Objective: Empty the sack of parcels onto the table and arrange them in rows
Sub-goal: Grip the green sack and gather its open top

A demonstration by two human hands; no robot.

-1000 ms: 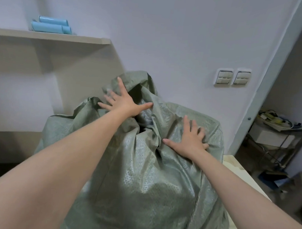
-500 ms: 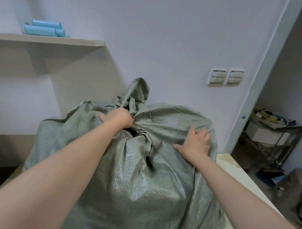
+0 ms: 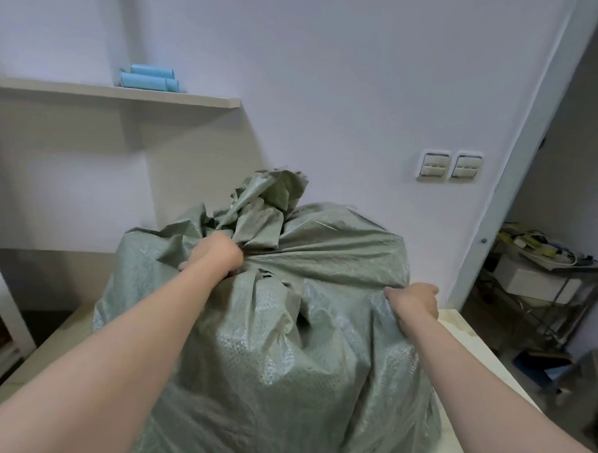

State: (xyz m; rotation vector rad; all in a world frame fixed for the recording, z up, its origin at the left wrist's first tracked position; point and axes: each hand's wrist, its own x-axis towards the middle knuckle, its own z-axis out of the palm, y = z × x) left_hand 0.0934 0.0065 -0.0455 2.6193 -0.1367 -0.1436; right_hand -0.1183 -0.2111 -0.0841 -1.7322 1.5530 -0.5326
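both left hand (image 3: pixel 217 254) and right hand (image 3: pixel 414 300) on sack (image 3: pixel 279 354), contents hidden

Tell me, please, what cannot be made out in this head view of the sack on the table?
All in the head view:
- Parcels: none visible; the sack hides its contents behind its fabric.
- Left hand: fingertips buried in the sack's gathered neck.
- Right hand: fingertips hidden over a fabric fold.
- Table: mostly covered by the sack; near edge cut off by the frame.
- Items on the rack in the doorway: too small and blurred.
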